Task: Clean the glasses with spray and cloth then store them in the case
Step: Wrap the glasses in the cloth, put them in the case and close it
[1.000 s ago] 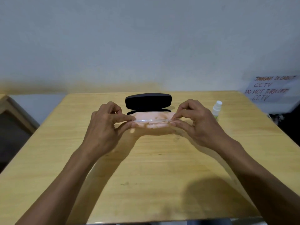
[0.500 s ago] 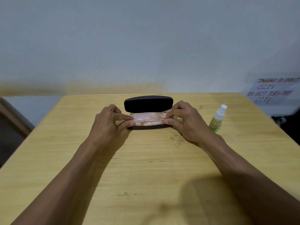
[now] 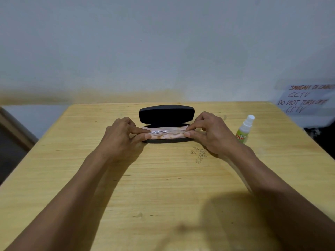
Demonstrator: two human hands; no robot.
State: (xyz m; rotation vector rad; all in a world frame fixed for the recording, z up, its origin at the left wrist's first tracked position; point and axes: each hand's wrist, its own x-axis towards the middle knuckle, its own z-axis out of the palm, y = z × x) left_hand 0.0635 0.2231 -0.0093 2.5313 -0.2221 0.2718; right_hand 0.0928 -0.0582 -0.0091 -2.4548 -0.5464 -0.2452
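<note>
A black glasses case (image 3: 166, 115) lies open at the far middle of the wooden table (image 3: 163, 178), lid raised toward the wall. A pink patterned cloth (image 3: 166, 135) lies in its lower half. Thin clear-framed glasses (image 3: 166, 131), folded, sit just over the cloth. My left hand (image 3: 123, 136) pinches the glasses' left end and my right hand (image 3: 210, 133) pinches the right end, both at the case's rim. A small spray bottle (image 3: 244, 130) with a green label and white top stands upright to the right of my right hand.
A paper sign (image 3: 304, 98) with handwritten red words hangs on the wall at the right. A dark piece of furniture (image 3: 10, 134) stands beyond the table's left edge. Handwriting marks the tabletop (image 3: 198, 154) near my right wrist.
Both hands carried the glasses away from me and down into the open case. The view shifted, so the spray bottle now shows fully beside my right hand.
</note>
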